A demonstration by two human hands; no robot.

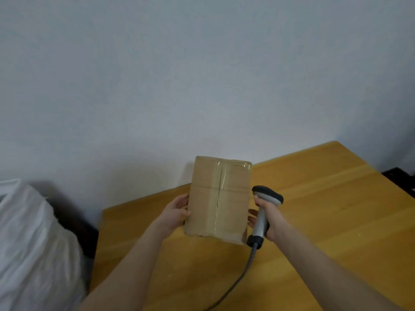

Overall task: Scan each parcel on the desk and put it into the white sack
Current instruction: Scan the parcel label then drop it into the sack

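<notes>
A taped cardboard parcel [219, 199] is held upright above the wooden bench [325, 221], near the bench's 10 o'clock corner by the wall. The left hand [176, 213] presses against the box's 9 o'clock edge with thumb forward and fingers wrapped behind; the right hand [268, 217] is closed around the grip of a corded scanner [265, 209], with a couple of its fingers reaching out to steady the parcel's 3 o'clock edge. The box looks stiff and flat-sided, and it seems light, since one hand and a few fingertips keep it up. Clear tape runs down the middle seam and across the top, so those strips are likely slick; bare cardboard along the side edges should give better purchase. A firm hold across opposite long edges, or under the bottom edge, seems safest. No label shows on the facing side, so it may need turning before scanning. The white sack [33, 243] lies off the bench at 8 o'clock.
</notes>
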